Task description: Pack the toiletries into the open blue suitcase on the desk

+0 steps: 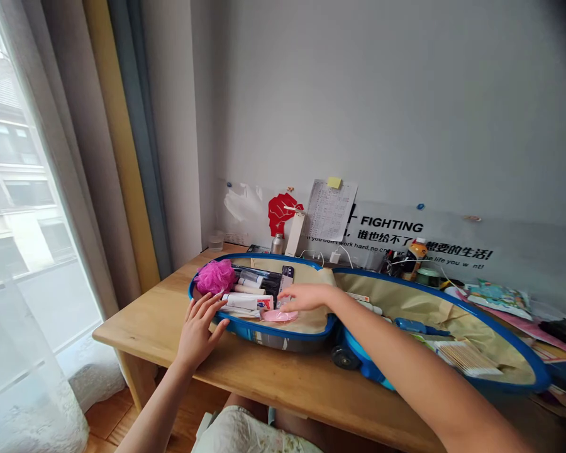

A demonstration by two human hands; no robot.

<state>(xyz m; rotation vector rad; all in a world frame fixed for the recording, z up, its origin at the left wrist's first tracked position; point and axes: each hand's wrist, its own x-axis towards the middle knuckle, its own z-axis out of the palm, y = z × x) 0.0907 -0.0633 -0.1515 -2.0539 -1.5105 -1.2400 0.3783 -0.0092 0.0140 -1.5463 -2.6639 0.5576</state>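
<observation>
Open blue suitcase (264,331) lying on wooden surface (146,321). Left hand (199,330) flat against near rim of left half, fingers spread. Right hand (306,297) inside same half, fingers loosely extended over pink disc (278,316); grip on it not discernible. Behind disc: tubes (248,301); pink bath pouf (216,277) in far-left corner.

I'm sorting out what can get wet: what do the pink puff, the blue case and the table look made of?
Pink puff: probably gathered plastic mesh with a matte look, going by its ruffled, netted folds.
Blue case: likely a hard plastic shell, since the rim is smooth and glossy. The tan lining creases like thin fabric.
Table: light wood or wood veneer with a smooth finish and faint grain showing.
</observation>
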